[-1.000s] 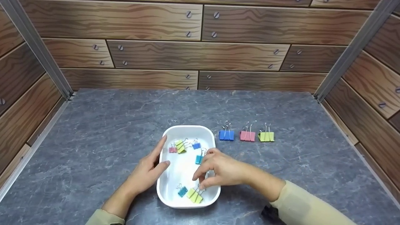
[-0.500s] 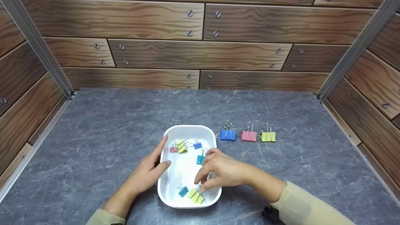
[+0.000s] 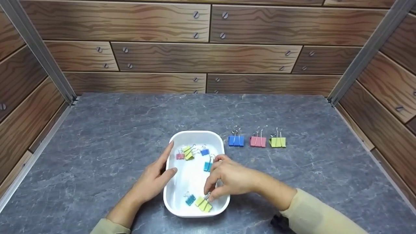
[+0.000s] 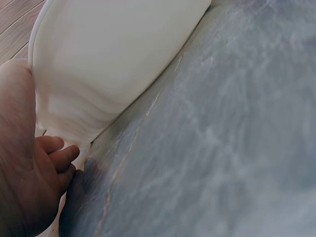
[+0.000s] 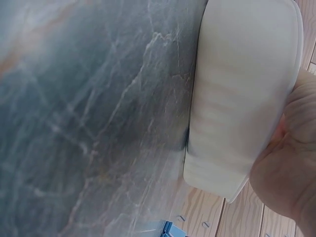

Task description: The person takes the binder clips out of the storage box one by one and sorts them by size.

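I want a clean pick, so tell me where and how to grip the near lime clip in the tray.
Pinch the lime clip by its wire handles, probably from above and the right: they slant toward the right hand, while the white tray has walls that would likely hinder a low approach.

Plank-patterned walls [image 3: 182,58] — grey posts [image 3: 44,55] at the corners — border a marbled tabletop [image 3: 130,120].

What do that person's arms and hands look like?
The left hand and right hand wear no gloves. The left sleeve and right sleeve are pale yellowish green. A black thing shows beside the right one, too hidden to name.
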Motion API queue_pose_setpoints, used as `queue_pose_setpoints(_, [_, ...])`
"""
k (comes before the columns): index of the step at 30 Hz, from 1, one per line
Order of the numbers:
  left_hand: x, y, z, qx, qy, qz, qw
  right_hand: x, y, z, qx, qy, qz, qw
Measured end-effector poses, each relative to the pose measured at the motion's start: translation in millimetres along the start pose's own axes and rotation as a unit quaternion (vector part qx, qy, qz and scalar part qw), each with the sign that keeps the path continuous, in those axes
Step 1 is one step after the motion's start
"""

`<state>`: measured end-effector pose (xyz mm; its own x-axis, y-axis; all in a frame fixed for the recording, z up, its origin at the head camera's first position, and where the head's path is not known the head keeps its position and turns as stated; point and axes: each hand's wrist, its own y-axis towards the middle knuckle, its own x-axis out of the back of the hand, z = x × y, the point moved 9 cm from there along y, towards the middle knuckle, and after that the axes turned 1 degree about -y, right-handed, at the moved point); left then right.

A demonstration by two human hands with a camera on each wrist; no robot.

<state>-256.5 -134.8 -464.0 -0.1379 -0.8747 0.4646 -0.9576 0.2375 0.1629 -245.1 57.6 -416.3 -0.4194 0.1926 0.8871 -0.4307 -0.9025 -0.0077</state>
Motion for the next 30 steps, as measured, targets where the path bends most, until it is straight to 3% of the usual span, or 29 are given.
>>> queue_pose_setpoints(10, [0.0, 0.8, -1.7, 0.003, -0.001, -0.001, 1.0, 1.1, -0.2, 1.2, 0.003, -0.011, -0.002, 0.9999])
queue_pose_setpoints(22, [-0.4, -0.5, -2.3, -0.012, 0.001, -0.005, 0.9999, -2.0, 0.1, -3.2, -0.023, 0.003, 0.011, 0.9997])
queue_pose_setpoints(30, [-0.8, -0.4, 1.9, 0.004, 0.002, -0.001, 1.0, -0.8, -0.4, -2.5, -0.013, 0.009, 0.001, 0.9999])
